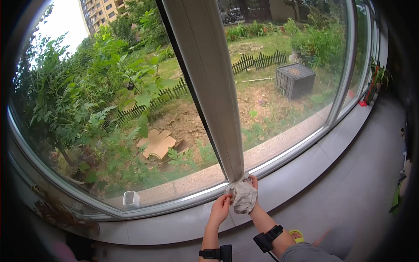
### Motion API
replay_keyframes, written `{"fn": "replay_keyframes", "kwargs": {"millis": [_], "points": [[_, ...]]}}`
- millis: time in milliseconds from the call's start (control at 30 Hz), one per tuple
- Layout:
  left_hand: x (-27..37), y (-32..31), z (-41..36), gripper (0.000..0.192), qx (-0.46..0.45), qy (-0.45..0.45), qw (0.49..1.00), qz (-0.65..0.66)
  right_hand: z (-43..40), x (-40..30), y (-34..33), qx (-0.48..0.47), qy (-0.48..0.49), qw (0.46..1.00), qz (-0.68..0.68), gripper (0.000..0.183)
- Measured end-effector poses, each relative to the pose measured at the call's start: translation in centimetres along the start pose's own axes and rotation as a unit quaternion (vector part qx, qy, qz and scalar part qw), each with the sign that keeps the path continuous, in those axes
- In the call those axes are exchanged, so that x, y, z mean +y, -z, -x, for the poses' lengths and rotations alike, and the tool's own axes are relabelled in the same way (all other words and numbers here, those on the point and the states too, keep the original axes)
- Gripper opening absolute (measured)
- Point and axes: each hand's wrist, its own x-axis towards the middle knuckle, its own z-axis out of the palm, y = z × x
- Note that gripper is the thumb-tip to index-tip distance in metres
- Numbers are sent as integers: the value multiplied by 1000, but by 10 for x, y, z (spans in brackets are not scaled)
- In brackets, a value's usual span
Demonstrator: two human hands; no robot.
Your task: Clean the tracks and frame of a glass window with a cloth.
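A crumpled pale grey cloth (245, 196) lies against the foot of the window mullion (212, 82), where it meets the lower frame. My right hand (253, 186) grips the cloth from its right side, with part of the palm hidden under the fabric. At the cloth's left edge, the fingers of my left hand (222, 206) pinch close together on it. Black straps with small boxes are on both forearms.
The tiled windowsill (288, 193) curves along the glass. A potted plant (373, 85) with red pieces stands at its far right end, and a brown feathery object (59, 213) is at left. Outside are a white container (131, 198), cardboard (157, 143) and a dark crate (295, 81).
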Motion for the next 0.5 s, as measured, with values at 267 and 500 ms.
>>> {"fn": "replay_keyframes", "kwargs": {"millis": [267, 500], "points": [[53, 28, -8, 21, 171, -89, 969, 157, 7, -204, -191, -149, 577, 763, 250, 25], [65, 30, -21, 21, 180, -92, 958, 203, -59, -226, -297, -207, 826, 319, 417, 18]]}}
